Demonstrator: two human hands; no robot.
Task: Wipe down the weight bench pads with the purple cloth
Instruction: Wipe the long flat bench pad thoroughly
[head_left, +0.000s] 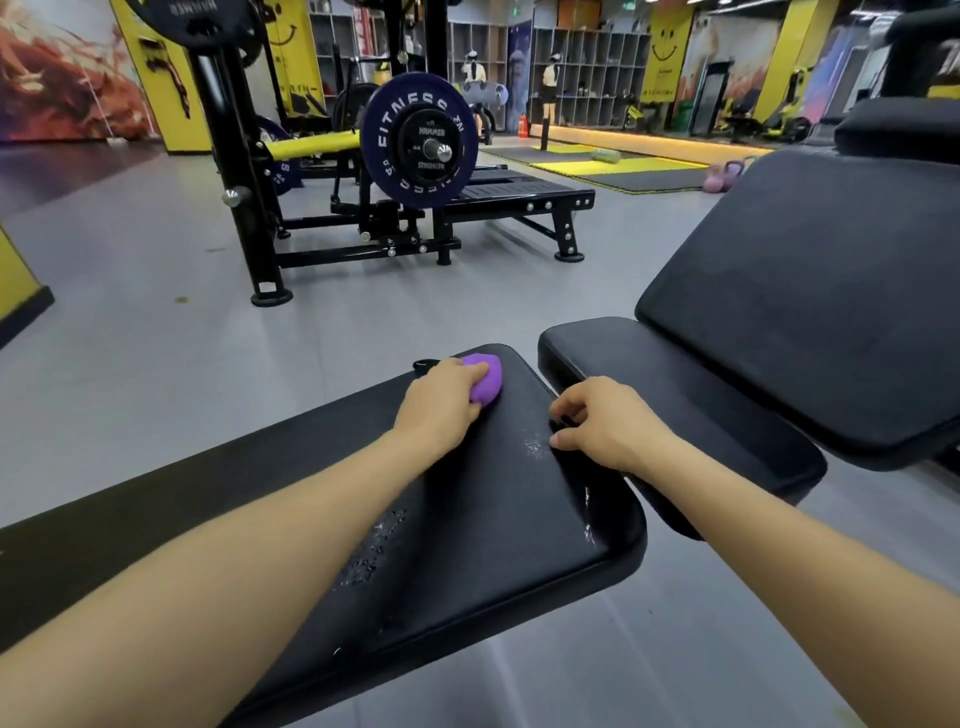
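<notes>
Bunching the purple cloth (485, 378) against the far end of the black seat pad (498, 519), the left hand (441, 400) curls round it, covering most of the fabric. The right hand (605, 423) grips the pad's right edge, fingertips tucked out of sight in the gap beside the narrow middle pad (691, 410). The inclined back pad (810, 291) runs off the frame's right edge.

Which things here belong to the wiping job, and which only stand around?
Job: purple cloth under left hand; near bench pad; right hand; far pads.
Around: weight plate, pink kettlebells, yellow mats.
</notes>
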